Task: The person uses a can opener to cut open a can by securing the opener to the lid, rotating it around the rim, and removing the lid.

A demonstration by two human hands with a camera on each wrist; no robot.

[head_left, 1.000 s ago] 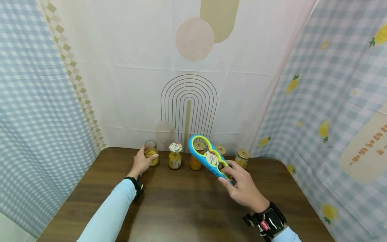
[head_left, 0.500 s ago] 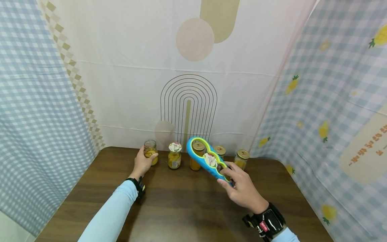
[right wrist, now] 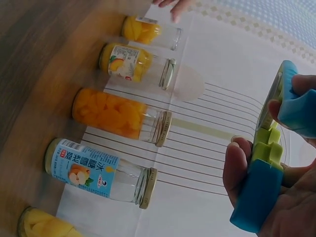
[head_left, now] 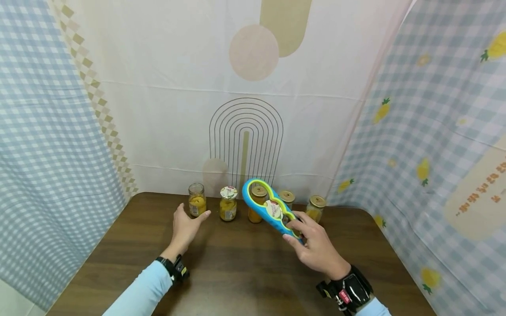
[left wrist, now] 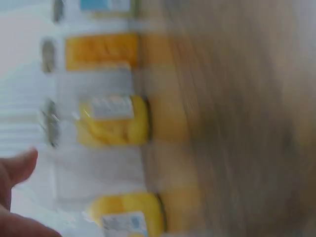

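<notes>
My left hand (head_left: 186, 228) is just in front of a lidless glass jar (head_left: 197, 202) of yellow fruit, fingers spread and holding nothing. Thumb and fingertips stand apart from the glass. My right hand (head_left: 318, 250) grips a blue and green jar opener (head_left: 258, 210) by its near end, above the table. A white printed disc (head_left: 273, 210), much like a jar lid, sits in the opener's middle opening. Right of the lidless jar stands a jar with a white printed lid (head_left: 228, 204). The opener partly covers the jar of orange fruit (right wrist: 111, 113) in the head view.
A blue-labelled jar (right wrist: 84, 168) and another gold-lidded jar (head_left: 316, 208) complete the row along the back of the brown table (head_left: 221, 281). A white patterned cloth (head_left: 174, 127) hangs behind. Checked cloths hang at both sides. The left wrist view is blurred.
My left hand has let go of the lidless jar and drawn back slightly toward me. The jar stays in place. The right hand and opener have barely moved.
</notes>
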